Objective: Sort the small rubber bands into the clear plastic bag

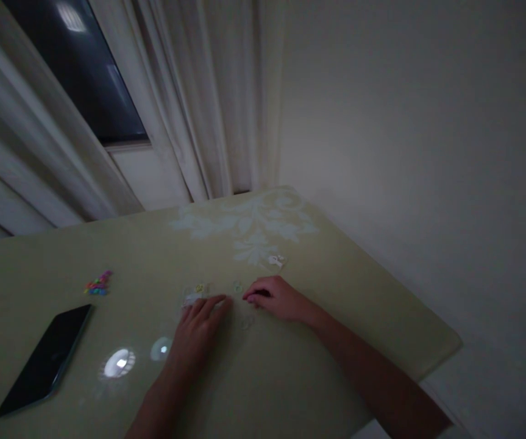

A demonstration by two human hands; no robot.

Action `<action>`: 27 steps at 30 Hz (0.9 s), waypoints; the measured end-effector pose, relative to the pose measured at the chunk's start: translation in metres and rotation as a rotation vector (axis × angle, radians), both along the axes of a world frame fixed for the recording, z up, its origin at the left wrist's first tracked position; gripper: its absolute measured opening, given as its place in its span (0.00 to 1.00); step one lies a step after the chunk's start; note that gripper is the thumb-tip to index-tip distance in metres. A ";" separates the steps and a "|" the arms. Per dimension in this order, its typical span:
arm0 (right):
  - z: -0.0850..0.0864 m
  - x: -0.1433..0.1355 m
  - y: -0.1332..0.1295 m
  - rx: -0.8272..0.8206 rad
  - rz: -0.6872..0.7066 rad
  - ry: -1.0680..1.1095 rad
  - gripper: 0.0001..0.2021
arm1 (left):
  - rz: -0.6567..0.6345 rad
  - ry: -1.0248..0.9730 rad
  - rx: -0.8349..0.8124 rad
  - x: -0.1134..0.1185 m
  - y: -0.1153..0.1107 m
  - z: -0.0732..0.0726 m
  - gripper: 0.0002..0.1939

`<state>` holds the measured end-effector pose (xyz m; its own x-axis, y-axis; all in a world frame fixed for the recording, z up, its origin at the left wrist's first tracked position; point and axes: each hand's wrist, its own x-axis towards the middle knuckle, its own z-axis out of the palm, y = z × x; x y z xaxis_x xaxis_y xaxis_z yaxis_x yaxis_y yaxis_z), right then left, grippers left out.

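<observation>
My left hand (201, 323) lies low over the table, its fingers stretched out. By its fingertips is a small clear packet (191, 299) with a whitish patch and a little yellow-green piece (199, 288). To its right, my right hand (276, 297) is closed in a pinch, thumb against fingers. Whatever is between those fingertips is too small and dim to make out. Just left of the right fingertips sits a tiny clear, greenish piece (238, 286). Below them lies a faint transparent ring-like piece (246, 322). Beyond the right hand is a clear packet with small white pieces (277, 261).
A dark-screened tablet (46, 360) rests at the left of the glossy table (326, 378). Behind it is a small heap of colourful pieces (99, 285). Curtains (217, 91) and a window stand at the back; a wall (404, 152) borders the right side.
</observation>
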<state>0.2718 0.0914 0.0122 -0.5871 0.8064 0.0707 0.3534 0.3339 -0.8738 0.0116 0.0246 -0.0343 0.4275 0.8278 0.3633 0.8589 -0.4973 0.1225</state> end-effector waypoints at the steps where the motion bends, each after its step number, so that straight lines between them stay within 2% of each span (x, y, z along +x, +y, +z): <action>1: 0.000 0.000 0.000 -0.007 0.006 0.006 0.10 | -0.008 0.016 -0.012 0.000 0.000 0.001 0.28; 4: -0.002 -0.001 -0.001 0.013 0.000 0.025 0.12 | -0.007 0.015 -0.054 0.001 0.001 0.004 0.23; 7: -0.004 -0.002 -0.001 0.025 -0.067 0.022 0.11 | -0.013 -0.016 -0.099 0.003 0.001 0.006 0.16; 12: -0.008 -0.001 0.003 0.077 -0.114 -0.108 0.09 | 0.040 -0.067 -0.097 0.007 0.001 0.008 0.09; 18: -0.007 0.001 0.008 0.142 -0.143 -0.215 0.07 | 0.032 -0.136 -0.052 0.007 0.003 0.014 0.11; 22: -0.010 0.002 0.009 0.178 -0.123 -0.222 0.07 | 0.001 -0.199 -0.007 0.009 0.003 0.013 0.13; 27: -0.012 0.005 0.010 0.240 -0.120 -0.256 0.06 | -0.042 -0.206 -0.077 0.014 -0.002 0.010 0.13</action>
